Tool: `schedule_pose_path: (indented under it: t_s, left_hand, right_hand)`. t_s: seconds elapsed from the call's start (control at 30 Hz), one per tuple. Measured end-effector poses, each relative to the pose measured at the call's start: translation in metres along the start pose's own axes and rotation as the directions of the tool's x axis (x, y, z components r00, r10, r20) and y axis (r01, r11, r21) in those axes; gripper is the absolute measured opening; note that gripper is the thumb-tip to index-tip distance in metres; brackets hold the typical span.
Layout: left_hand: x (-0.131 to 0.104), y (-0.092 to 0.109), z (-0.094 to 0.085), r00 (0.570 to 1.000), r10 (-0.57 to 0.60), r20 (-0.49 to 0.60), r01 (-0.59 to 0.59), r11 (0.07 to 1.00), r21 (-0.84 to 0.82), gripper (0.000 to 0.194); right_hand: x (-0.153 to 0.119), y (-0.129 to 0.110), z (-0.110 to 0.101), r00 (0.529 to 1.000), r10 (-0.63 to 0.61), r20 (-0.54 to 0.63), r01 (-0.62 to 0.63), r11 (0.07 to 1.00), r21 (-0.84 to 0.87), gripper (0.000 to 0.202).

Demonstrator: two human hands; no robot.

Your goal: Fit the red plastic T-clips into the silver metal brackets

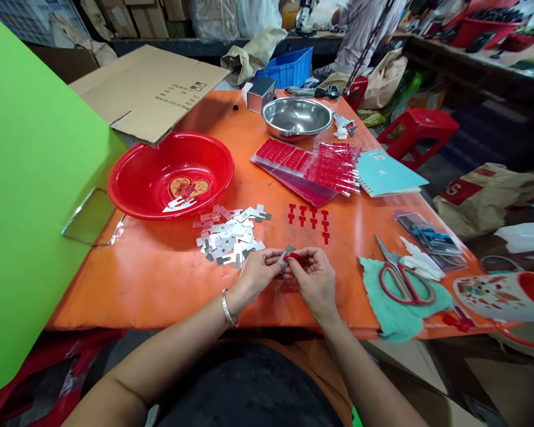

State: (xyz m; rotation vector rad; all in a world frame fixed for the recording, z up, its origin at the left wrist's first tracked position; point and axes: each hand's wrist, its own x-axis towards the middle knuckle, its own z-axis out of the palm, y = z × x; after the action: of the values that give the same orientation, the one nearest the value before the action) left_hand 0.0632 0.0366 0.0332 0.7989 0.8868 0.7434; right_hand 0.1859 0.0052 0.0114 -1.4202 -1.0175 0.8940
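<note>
My left hand (262, 270) pinches a small flat metal plate (287, 254) near the table's front edge. Against that plate, my right hand (314, 276) grips a small red piece (292, 257) between thumb and fingers. Just left of my hands lies a loose pile of metal plates (231, 237), grey and whitish, some with slots. Beyond my right hand, several red T-shaped pieces (314, 218) stand in short columns on the orange table (169, 279). Farther back are sheets of red pieces (302, 163) in clear plastic.
A red basin (129, 190) with a few plates inside stands at left, under a cardboard flap (160, 89). Scissors (403, 279) rest on a green cloth (378, 308) at right. A steel bowl (298, 118), a blue notebook (389, 172) and a tilted cup (493, 296) also stand around.
</note>
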Motion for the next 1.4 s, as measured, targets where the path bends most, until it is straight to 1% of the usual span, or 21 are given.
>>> schedule_pose_path:
  t_s: [0.17, 0.37, 0.6, 0.7, 0.8, 0.9, 1.03, 1.13, 1.23, 1.3, 1.4]
  left_hand:
    - [-0.002, 0.002, 0.001, 1.0, -0.011, 0.009, 0.011, 1.0, -0.01, 0.041]
    - [-0.003, 0.003, 0.003, 1.0, -0.023, -0.001, 0.023, 1.0, -0.02, 0.037]
    - [-0.003, 0.001, 0.003, 1.0, -0.007, 0.021, 0.007, 1.0, -0.025, 0.036]
    - [-0.004, 0.001, 0.003, 1.0, -0.003, 0.025, 0.003, 1.0, -0.021, 0.033]
    - [-0.003, 0.0, 0.003, 1.0, 0.011, 0.014, -0.011, 1.0, -0.018, 0.03]
    - [-0.002, -0.002, 0.003, 0.999, 0.029, -0.025, -0.03, 0.999, -0.016, 0.027]
    - [-0.001, -0.005, 0.003, 0.996, 0.038, -0.08, -0.038, 0.999, -0.005, 0.026]
    - [-0.003, -0.005, 0.004, 0.995, 0.061, -0.08, -0.061, 0.998, 0.002, 0.026]
    - [-0.005, -0.005, 0.004, 0.994, 0.073, -0.076, -0.073, 0.997, 0.001, 0.026]
    - [-0.006, -0.004, 0.004, 0.995, 0.064, -0.073, -0.064, 0.998, 0.004, 0.027]
    - [-0.007, -0.004, 0.004, 0.997, 0.059, -0.06, -0.058, 0.998, 0.003, 0.028]
  right_hand:
    - [0.0, 0.0, -0.001, 1.0, -0.012, 0.002, 0.012, 1.0, -0.021, 0.02]
    - [-0.001, 0.001, -0.002, 1.0, -0.011, -0.003, 0.011, 0.999, -0.032, 0.018]
    - [-0.004, 0.0, -0.002, 1.0, -0.002, 0.001, 0.002, 0.998, -0.066, 0.017]
    - [-0.005, -0.001, -0.002, 0.999, -0.04, -0.006, 0.039, 0.993, -0.109, 0.015]
    - [-0.006, -0.004, -0.001, 0.994, -0.106, -0.02, 0.101, 0.98, -0.172, 0.014]
    - [-0.008, -0.009, 0.0, 0.988, -0.155, -0.029, 0.144, 0.963, -0.23, 0.012]
    - [-0.013, -0.013, 0.002, 0.981, -0.195, -0.013, 0.184, 0.943, -0.276, 0.009]
    - [-0.014, -0.015, 0.001, 0.96, -0.281, -0.009, 0.258, 0.892, -0.371, 0.008]
    - [-0.01, -0.018, -0.001, 0.928, -0.371, -0.034, 0.322, 0.844, -0.428, 0.009]
    - [-0.006, -0.02, -0.003, 0.927, -0.373, -0.043, 0.321, 0.847, -0.424, 0.009]
    - [-0.002, -0.022, -0.005, 0.953, -0.302, -0.035, 0.266, 0.885, -0.383, 0.01]
